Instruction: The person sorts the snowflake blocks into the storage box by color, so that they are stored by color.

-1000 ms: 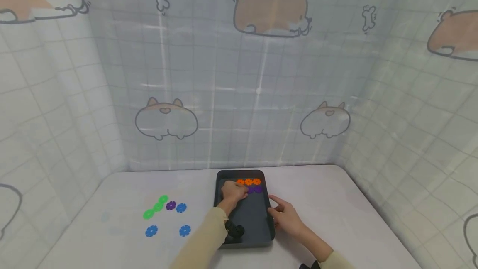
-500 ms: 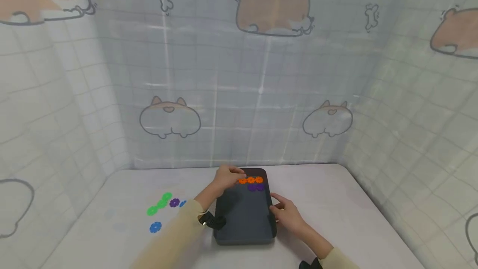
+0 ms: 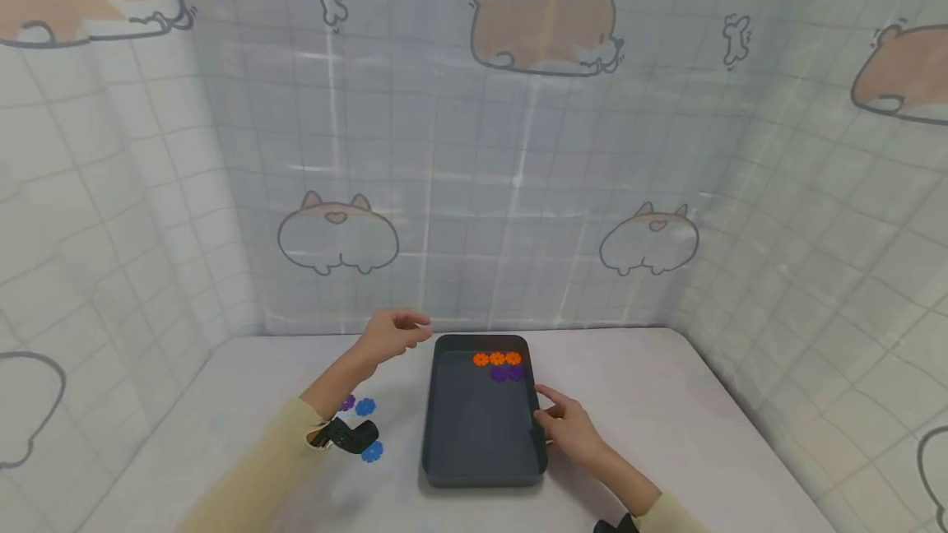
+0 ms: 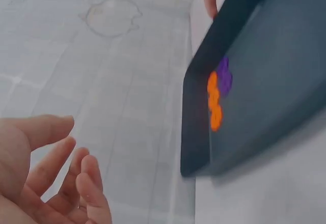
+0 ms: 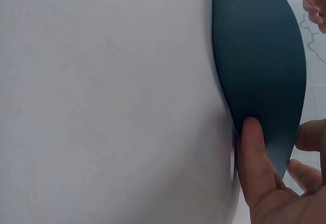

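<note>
My left hand [image 3: 391,334] hovers left of the dark grey tray [image 3: 485,434], apart from it, fingers loosely bent. In the left wrist view nothing is between the thumb and fingers of this hand [image 4: 61,175]. My right hand [image 3: 573,430] holds the tray's right wall; in the right wrist view one finger lies along the outer wall [image 5: 260,56] and other fingertips meet the rim. At the tray's far right, orange flower-shaped plastic discs [image 3: 497,359] form a row, with purple flower-shaped discs [image 3: 507,373] just in front.
Left of the tray on the white table [image 3: 629,401] lie blue flower-shaped discs [image 3: 365,407] and a purple disc [image 3: 348,403], partly hidden by my left arm. A patterned curtain [image 3: 474,261] stands behind and at both sides.
My left hand has left the tray's far end and moved leftward into the air. Its arm now covers the green discs and one blue disc. My right hand stays at the tray.
</note>
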Available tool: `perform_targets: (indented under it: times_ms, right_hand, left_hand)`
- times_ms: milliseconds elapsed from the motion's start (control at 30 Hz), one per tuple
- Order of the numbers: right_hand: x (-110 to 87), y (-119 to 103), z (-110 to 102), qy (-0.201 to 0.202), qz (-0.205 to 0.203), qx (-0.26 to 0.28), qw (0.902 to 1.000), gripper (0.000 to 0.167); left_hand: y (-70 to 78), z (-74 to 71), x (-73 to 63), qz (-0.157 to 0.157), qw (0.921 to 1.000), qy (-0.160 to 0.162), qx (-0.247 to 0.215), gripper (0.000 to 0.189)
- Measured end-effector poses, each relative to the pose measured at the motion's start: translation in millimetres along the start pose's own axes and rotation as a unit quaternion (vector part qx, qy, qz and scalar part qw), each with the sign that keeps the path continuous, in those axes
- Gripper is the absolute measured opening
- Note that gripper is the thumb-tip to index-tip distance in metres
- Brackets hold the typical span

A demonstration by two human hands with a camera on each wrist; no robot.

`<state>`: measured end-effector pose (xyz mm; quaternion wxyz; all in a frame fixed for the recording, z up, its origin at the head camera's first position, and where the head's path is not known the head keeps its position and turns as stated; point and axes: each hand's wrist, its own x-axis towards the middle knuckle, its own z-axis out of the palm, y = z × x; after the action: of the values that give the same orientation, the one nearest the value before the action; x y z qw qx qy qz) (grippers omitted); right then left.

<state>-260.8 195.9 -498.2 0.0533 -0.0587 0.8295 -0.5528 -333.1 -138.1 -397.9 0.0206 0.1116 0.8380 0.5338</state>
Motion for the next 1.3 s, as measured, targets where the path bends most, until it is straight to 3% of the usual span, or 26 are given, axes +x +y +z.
perform_targets:
  times_ms: [300,600,900,1100,1300]
  right_hand:
    - [0.8,5.9,1.2,0.001,0.002,-0.004,1.0,0.053]
    - [1.7,9.1,1.3,0.002,0.016,0.001,0.9999,0.054]
    - [2.9,4.8,0.8,0.003,0.017,-0.011,0.9998,0.053]
    - [5.0,4.6,0.8,0.003,0.015,-0.02,0.9997,0.053]
    - [4.2,2.6,0.6,0.004,0.023,-0.015,0.9996,0.053]
  left_hand:
    - [-29.0,-46.9,-27.0,0.029,0.9944,-0.005,0.102,0.03]
    - [-83.5,-73.5,-39.6,0.053,0.9881,0.0,0.145,0.028]
    - [-135.2,-77.3,-42.8,0.021,0.9745,0.017,0.223,0.031]
    - [-153.4,-72.3,-50.2,-0.009,0.9684,0.025,0.248,0.036]
    - [-162.2,-71.3,-54.1,-0.019,0.9687,0.033,0.245,0.038]
